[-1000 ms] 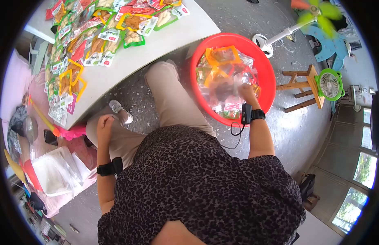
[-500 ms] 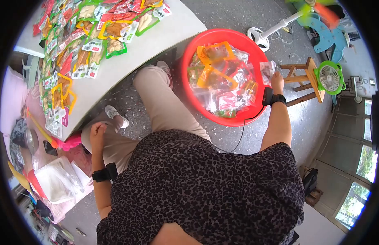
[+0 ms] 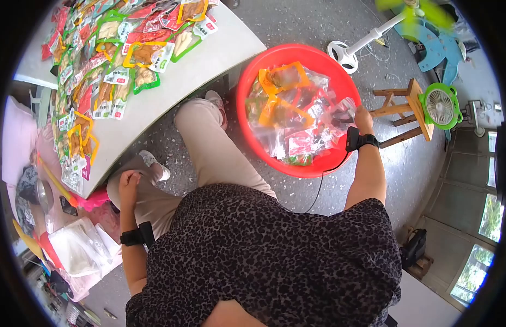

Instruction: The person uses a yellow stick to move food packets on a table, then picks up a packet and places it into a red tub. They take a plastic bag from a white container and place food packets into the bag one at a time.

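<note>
My right hand [image 3: 364,120] is at the right rim of the red plastic tub [image 3: 246,136], closed on the edge of a clear plastic pouch [image 3: 343,113] with dark contents. That pouch hangs over the inside of the tub. Beneath and beside it lies a heap of clear, red-printed and orange-framed pouches [image 3: 285,111]. My left hand [image 3: 129,186] hovers by my left knee with its fingers loosely curled, and nothing shows in it. Black bands [image 3: 134,236] are strapped on both wrists.
A white table [image 3: 171,95] at upper left bears many coloured food packets [image 3: 108,71]. Right of the tub are a wooden stool [image 3: 408,111], a green fan [image 3: 441,106] and a white stand [image 3: 367,41]. A black cable [image 3: 320,191] runs from my right wrist.
My right hand has moved slightly inward and down, bringing the clear pouch from the tub's rim to over its inside. My left hand stays near the knee. The view has shifted a little.
</note>
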A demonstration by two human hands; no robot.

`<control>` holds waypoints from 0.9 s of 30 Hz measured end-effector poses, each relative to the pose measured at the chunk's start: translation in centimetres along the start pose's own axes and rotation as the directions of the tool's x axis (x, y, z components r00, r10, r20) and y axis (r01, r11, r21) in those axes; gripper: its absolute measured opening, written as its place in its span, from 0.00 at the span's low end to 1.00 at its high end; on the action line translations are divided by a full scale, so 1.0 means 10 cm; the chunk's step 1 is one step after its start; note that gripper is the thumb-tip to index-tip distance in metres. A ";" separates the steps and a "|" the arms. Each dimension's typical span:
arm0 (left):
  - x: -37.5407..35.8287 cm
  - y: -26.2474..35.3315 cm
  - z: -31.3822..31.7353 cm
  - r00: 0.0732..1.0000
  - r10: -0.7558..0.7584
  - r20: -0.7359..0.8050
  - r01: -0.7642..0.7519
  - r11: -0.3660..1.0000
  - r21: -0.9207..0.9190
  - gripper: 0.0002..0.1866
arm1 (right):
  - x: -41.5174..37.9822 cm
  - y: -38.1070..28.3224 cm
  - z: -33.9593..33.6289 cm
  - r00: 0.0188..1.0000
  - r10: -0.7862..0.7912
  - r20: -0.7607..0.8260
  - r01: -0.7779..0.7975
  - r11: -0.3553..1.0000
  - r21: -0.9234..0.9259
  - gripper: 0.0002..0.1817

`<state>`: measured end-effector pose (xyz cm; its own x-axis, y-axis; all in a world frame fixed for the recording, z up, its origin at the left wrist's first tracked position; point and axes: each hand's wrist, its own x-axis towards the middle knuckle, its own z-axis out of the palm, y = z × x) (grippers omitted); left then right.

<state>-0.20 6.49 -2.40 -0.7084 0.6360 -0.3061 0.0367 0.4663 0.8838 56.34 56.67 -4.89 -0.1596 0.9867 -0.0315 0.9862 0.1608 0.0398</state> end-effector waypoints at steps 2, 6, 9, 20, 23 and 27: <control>0.00 0.01 0.01 1.000 -0.003 -0.003 0.003 1.000 -0.001 0.08 | -0.03 -0.08 -0.16 0.998 0.038 -0.049 -0.042 0.997 -0.070 0.09; 0.01 0.00 0.01 1.000 -0.001 -0.008 0.001 1.000 -0.002 0.08 | -0.06 0.01 -0.42 0.965 0.193 -0.180 -0.220 0.964 -0.147 0.10; 0.02 -0.05 -0.01 1.000 0.013 0.003 -0.013 1.000 -0.001 0.08 | -0.20 0.08 -0.46 0.895 0.433 -0.106 -0.439 0.898 -0.035 0.14; -0.01 -0.01 0.01 0.998 0.058 -0.011 -0.058 0.998 -0.008 0.08 | -0.08 -0.47 0.12 0.974 0.149 -0.173 -0.073 0.920 0.385 0.10; -0.07 0.09 0.02 0.992 0.095 -0.078 -0.102 0.991 -0.086 0.07 | -0.13 -1.21 -0.12 0.958 -0.052 -0.282 0.205 0.810 0.550 0.10; -0.14 0.11 -0.15 0.954 0.234 -0.188 -0.228 0.972 0.050 0.06 | -0.33 -2.30 -0.47 0.920 -0.287 -0.268 0.387 0.550 0.740 0.06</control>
<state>-0.25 5.22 -0.49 -0.7999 0.5998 -0.0190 0.2327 0.3392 0.9115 33.97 49.81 -0.99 -0.4420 0.8678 0.2270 0.5131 0.4522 -0.7296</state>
